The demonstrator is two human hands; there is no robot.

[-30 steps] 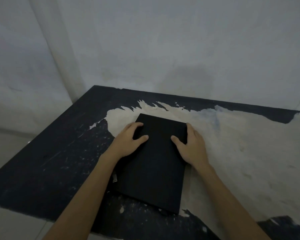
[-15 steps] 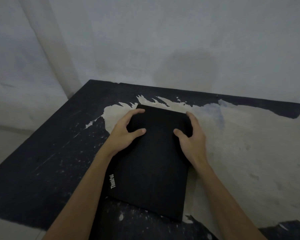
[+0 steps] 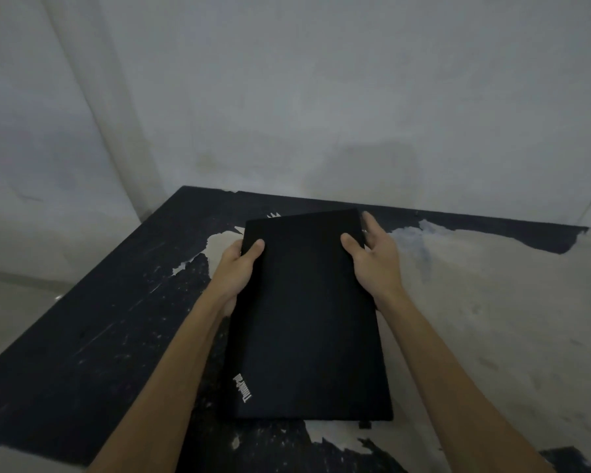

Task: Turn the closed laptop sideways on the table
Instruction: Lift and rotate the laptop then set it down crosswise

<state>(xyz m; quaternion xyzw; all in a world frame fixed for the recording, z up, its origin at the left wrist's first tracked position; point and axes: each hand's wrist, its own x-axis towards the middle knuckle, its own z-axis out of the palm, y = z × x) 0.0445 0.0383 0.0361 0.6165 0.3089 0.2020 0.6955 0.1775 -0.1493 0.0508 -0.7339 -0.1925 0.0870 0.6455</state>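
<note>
A closed black laptop point(image 3: 307, 319) with a silver logo near its front left corner is held lengthwise, its far end raised off the table point(image 3: 93, 319). My left hand point(image 3: 238, 268) grips the left edge, thumb on the lid and fingers underneath. On the opposite long edge my right hand point(image 3: 372, 257) holds on near the far corner, thumb on top. The laptop's near end stays low, close to the table; whether it touches cannot be told.
The table has a worn black surface with large pale patches point(image 3: 475, 319) where the coating has peeled. A grey wall point(image 3: 321, 114) stands right behind its far edge. The table's left edge point(image 3: 65, 291) drops to a pale floor.
Both hands shifted from resting on the lid to gripping the side edges. The laptop's far end rose off the table and the laptop came closer to me.
</note>
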